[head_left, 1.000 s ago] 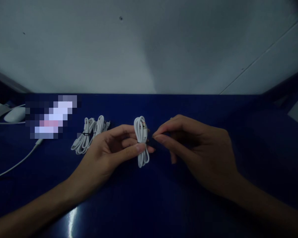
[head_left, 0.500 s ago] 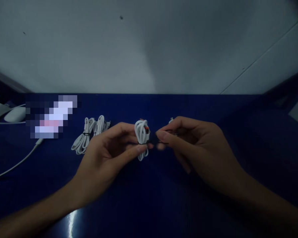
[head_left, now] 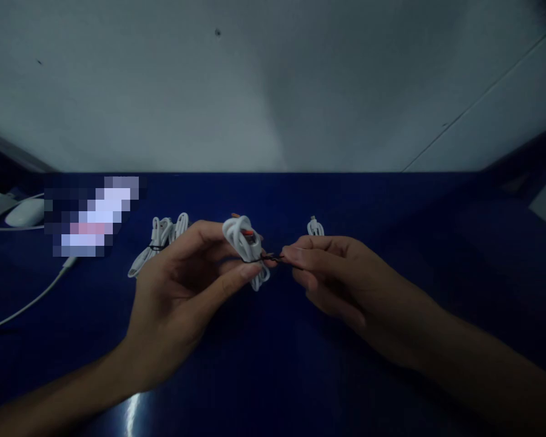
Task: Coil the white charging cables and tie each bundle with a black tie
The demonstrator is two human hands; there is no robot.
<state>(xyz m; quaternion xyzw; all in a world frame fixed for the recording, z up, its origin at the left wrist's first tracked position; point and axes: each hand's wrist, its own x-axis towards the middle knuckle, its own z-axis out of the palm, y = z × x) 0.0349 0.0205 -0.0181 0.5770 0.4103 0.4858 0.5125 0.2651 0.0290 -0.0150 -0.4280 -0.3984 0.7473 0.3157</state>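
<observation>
Between the thumb and fingers of my left hand [head_left: 182, 285] is a coiled white cable [head_left: 242, 238], tilted, with an orange-lined connector showing at its loops. A black twist tie [head_left: 275, 258] runs around the coil's middle, and its twisted ends reach to the right. My right hand [head_left: 341, 273] pinches those ends between thumb and fingertips. Behind my right hand lies another coiled white cable [head_left: 315, 227], its plug pointing up and its lower part hidden. Left of my left hand, tied white cable bundles [head_left: 157, 243] rest on the table, partly covered by the hand.
The blue table [head_left: 273, 376] meets a pale wall [head_left: 255, 91] at the back. At the left lie a blurred-out bright phone-like object [head_left: 97, 215] with a white cord [head_left: 40, 309] plugged in, and a white mouse-like object [head_left: 25, 212].
The coil in my left hand has tilted and shifted left. The twist tie's ends now look twisted together between the hands. My right hand has lowered slightly, uncovering more of the cable behind it.
</observation>
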